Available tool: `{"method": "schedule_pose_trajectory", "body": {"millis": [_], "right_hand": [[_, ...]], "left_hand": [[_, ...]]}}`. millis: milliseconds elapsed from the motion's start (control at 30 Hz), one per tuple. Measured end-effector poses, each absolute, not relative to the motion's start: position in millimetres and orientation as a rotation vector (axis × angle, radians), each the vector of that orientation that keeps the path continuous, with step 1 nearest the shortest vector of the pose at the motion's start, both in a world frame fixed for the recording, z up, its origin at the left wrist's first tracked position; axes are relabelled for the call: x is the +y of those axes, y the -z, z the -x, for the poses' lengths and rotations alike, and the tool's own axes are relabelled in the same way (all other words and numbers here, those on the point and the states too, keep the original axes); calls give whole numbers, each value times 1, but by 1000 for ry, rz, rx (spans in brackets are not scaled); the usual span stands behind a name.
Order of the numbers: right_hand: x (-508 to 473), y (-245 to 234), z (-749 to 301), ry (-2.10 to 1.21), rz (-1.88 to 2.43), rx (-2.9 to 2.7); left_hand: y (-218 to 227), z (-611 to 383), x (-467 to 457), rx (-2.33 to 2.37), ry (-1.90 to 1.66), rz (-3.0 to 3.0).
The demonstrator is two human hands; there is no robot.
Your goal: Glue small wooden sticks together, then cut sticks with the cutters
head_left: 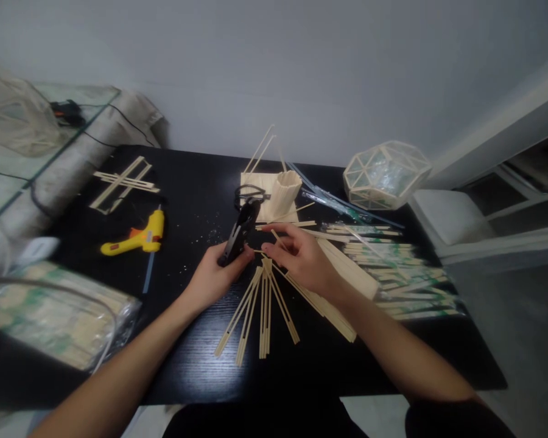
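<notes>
My left hand (214, 277) is closed around the handle of a black cutting tool (240, 230) that points away from me over the black table (182, 371). My right hand (301, 257) hovers just right of it, fingers curled, pinching a thin wooden stick (278, 238) near the tool's jaws. Below both hands several split wooden chopsticks (265, 304) lie fanned out on the table.
A yellow glue gun (139, 238) lies at the left. A stick frame (123, 182) sits far left, a small wooden cup on a board (285, 191) behind the tool, a geometric stick-and-glass shape (386, 173) at the back right. Wrapped chopsticks (393, 267) cover the right; a bag of them (50, 322) is front left.
</notes>
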State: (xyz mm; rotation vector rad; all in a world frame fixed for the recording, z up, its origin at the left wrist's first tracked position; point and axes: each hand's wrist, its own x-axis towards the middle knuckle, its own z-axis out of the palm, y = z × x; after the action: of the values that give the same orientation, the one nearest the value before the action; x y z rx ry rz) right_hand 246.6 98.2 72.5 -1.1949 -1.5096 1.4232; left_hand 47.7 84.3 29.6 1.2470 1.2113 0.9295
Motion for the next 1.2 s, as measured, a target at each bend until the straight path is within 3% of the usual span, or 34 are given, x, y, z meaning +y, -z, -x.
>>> {"method": "schedule_pose_trajectory", "body": {"millis": [267, 500, 933, 1200], "right_hand": [[99, -64, -244, -1413, 1128, -1543], [101, -67, -249, -1155, 1175, -1609], [105, -80, -261, -1016, 1211, -1554], [106, -72, -256, -1243, 1229, -1630]], "left_hand": [[-31, -52, 81, 1159, -812, -1497], [-35, -49, 82, 1119, -750, -1565], [-30, -47, 85, 1092, -774, -1542], [-36, -50, 83, 1112, -770, -1555]]}}
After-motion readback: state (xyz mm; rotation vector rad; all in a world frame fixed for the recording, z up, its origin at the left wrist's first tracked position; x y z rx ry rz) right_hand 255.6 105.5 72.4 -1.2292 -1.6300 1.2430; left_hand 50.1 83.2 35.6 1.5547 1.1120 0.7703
